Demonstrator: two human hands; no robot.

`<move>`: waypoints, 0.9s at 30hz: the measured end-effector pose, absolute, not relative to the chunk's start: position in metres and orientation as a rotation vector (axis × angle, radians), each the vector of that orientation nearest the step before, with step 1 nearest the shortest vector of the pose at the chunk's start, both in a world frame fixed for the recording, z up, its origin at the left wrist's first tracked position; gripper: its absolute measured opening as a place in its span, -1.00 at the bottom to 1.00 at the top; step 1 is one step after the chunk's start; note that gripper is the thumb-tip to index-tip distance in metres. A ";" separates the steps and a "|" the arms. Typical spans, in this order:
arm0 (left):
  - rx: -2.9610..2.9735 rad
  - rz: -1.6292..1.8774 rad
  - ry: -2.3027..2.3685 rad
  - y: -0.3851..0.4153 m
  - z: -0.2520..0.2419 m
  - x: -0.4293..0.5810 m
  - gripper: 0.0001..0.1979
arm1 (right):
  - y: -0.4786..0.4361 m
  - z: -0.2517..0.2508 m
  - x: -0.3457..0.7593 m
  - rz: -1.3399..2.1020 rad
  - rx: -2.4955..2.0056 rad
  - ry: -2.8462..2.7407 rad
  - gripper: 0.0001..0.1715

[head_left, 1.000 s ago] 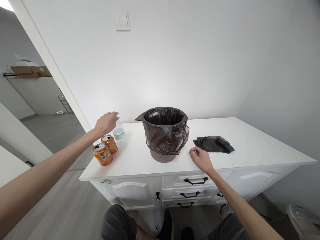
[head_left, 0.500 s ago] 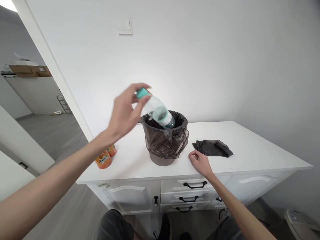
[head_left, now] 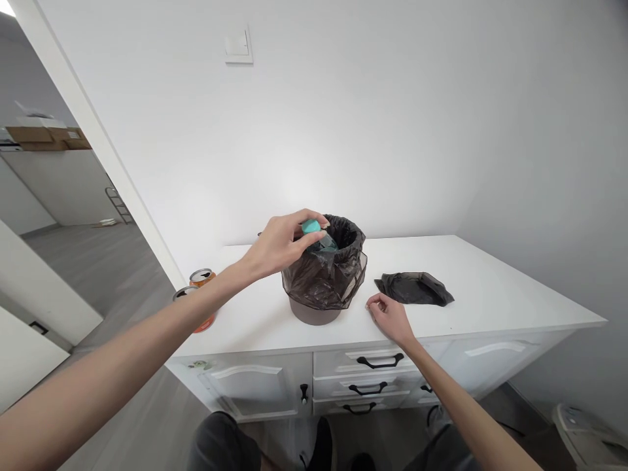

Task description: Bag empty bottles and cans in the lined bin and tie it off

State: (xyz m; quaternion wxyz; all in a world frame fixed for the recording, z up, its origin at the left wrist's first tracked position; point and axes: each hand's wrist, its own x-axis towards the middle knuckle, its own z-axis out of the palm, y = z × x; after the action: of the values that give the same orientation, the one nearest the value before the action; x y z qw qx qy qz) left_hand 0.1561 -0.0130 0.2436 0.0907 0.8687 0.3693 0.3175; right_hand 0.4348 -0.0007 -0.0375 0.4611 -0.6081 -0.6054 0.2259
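Note:
My left hand [head_left: 289, 241] pinches a plastic bottle [head_left: 328, 243] at its teal cap, thumb on one side and fingers on the other. Most of the bottle is down inside a trash bin [head_left: 315, 314] lined with a black plastic bag [head_left: 324, 281], so its lower part is hidden. On the white countertop, right of the bin, rests my right hand [head_left: 391, 319], its fingers curled together with nothing visible in them. Just beyond it lies a folded black plastic bag [head_left: 417, 289].
Two orange drink cans [head_left: 202, 276] stand at the counter's left end, partly behind my left forearm. The white cabinet [head_left: 250, 386] below has black handles. A wall with a light switch [head_left: 238, 47] rises behind, and a doorway opens at left.
My left hand has moved down and to the right, lowering the bottle from a tilt above the rim into the bin. My right hand has stayed on the counter.

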 end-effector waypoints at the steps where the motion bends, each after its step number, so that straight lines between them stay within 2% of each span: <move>1: 2.576 0.991 1.108 -0.013 0.243 0.155 -0.75 | -0.001 -0.038 0.435 0.552 -1.495 -1.492 -0.69; 5: 2.565 1.085 1.147 -0.007 0.238 0.148 -0.75 | -0.001 -0.038 0.435 0.560 -1.511 -1.491 -0.69; 17: 2.620 0.910 1.297 0.039 0.239 0.121 -0.67 | -0.001 -0.039 0.435 0.539 -1.520 -1.505 -0.70; 27: 2.451 1.142 0.993 0.004 0.242 0.125 -0.63 | -0.001 -0.041 0.435 0.527 -1.518 -1.502 -0.70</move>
State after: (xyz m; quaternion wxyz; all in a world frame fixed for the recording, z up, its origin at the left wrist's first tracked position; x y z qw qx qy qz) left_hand 0.1250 0.0040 0.2423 0.1302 0.8437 0.3417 0.3931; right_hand 0.4351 -0.0006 -0.0407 0.4538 -0.6149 -0.6086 0.2137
